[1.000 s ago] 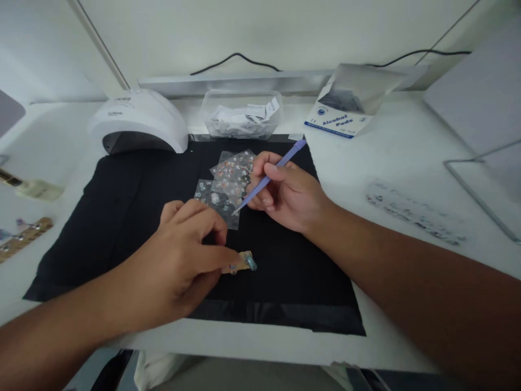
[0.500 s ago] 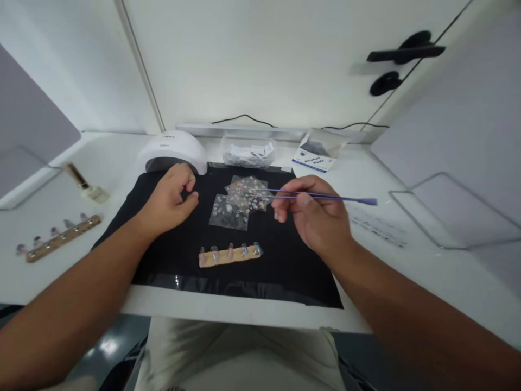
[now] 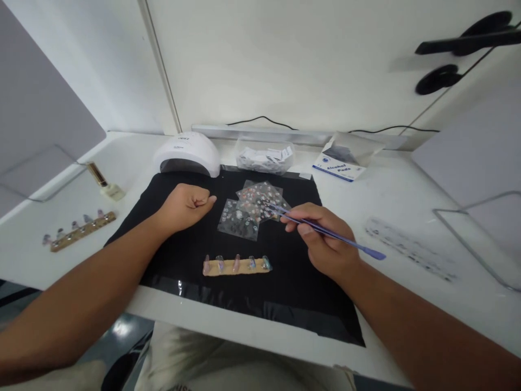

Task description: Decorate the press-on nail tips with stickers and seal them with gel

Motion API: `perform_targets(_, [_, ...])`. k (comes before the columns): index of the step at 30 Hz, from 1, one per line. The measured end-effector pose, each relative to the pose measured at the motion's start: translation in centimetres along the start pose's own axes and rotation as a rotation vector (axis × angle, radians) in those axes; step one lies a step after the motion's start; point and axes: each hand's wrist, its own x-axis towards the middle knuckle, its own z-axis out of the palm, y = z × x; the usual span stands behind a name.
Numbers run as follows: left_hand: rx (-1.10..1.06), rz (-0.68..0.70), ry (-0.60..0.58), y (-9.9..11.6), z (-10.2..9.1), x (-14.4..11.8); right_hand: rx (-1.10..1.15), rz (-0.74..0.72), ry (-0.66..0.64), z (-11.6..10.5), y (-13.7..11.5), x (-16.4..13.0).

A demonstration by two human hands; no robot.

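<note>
My right hand (image 3: 325, 231) grips purple tweezers (image 3: 345, 237), their tips over a pile of clear nail sticker sheets (image 3: 260, 198) with small printed designs. The nearest sheet (image 3: 238, 220) sticks out at the lower left. To the left of the sheets, my left hand (image 3: 189, 205) rests in a loose fist on the black mat (image 3: 280, 293), with nothing visible in it. A tan strip (image 3: 240, 267) bearing several decorated false nails lies on the mat below the sheets.
A white nail lamp (image 3: 189, 152), a clear box of white packets (image 3: 264, 157) and an alcohol pads box (image 3: 342, 160) stand at the back. On the left are a polish bottle (image 3: 106, 184) and another nail strip (image 3: 83, 231). A clear strip (image 3: 407, 244) lies right.
The view has shifted, moving the scene rightward. The tweezers now tilt down toward the sheets and their arms look closer together. My left fingers have curled in more.
</note>
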Motion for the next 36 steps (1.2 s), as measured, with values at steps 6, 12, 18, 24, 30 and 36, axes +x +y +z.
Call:
perform_targets(6, [-0.008,-0.049,-0.085,-0.7,0.6,-0.1,-0.065,0.026,0.009,-1.0,0.3,0.1])
perform_targets(12, [-0.027,-0.104,-0.139,-0.6,1.1,-0.1,-0.094,0.024,0.003,-1.2,0.1,0.4])
perform_targets(18, [-0.014,-0.1,-0.099,-0.2,1.4,0.0,-0.113,-0.009,0.007,-1.1,0.2,0.6])
perform_targets(24, [0.064,-0.017,-0.208,1.2,2.4,0.4,-0.13,-0.047,-0.017,-1.3,0.3,0.7])
perform_targets(30, [0.214,-0.098,-0.331,1.8,3.1,0.3,-0.145,-0.038,-0.044,-1.3,0.2,0.5])
perform_targets(36, [0.282,-0.123,-0.381,2.1,2.4,0.3,-0.129,-0.036,-0.049,-1.2,0.1,0.6])
